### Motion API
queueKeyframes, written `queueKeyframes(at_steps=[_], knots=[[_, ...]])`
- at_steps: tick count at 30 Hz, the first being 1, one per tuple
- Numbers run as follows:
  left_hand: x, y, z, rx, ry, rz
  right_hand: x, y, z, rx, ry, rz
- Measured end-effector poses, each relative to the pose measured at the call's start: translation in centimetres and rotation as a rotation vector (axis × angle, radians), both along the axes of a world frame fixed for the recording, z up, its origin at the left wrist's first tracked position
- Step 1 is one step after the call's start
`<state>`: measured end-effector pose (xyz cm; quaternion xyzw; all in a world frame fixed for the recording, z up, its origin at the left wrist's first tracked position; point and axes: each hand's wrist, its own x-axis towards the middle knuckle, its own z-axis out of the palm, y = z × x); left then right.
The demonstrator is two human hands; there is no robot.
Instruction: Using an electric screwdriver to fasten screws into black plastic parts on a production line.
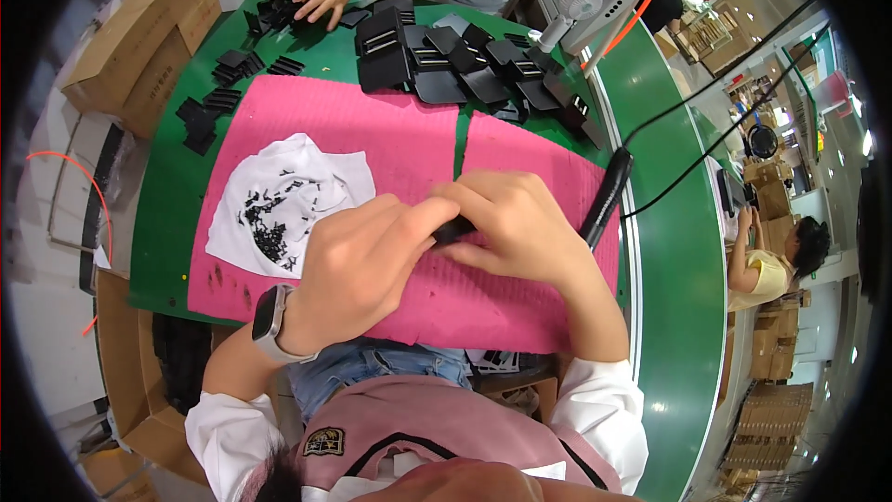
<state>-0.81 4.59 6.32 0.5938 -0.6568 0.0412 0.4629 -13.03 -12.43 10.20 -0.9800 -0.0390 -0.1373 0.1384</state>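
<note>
Head view: left hand (358, 260) and right hand (511, 223) meet at a black piece (452, 230), mid-frame.
The right hand's fingers are narrow around the piece; the left's bent fingers reach it, but whether they grip I cannot tell. Beneath lies a pink mat (307, 107) on the tabletop (158, 232), a white cloth (325, 167) with small black parts (269, 242) left of centre.

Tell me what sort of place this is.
Most likely a small-parts assembly workshop: black parts lie piled on a green workbench, cardboard boxes stand beside it, and another person is at a work surface farther off on the right.
</note>
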Motion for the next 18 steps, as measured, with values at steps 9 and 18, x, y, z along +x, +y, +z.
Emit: queueKeyframes(at_steps=[9,18], knots=[[2.0,2.4,-2.3,-0.001,1.109,-0.065,4.5,3.9,-1.3,0.694,-0.019,0.066],[8.1,14.8,-3.6,-0.565,1.053,0.767,7.8,3.5,-1.9,0.553,-0.084,0.135]])
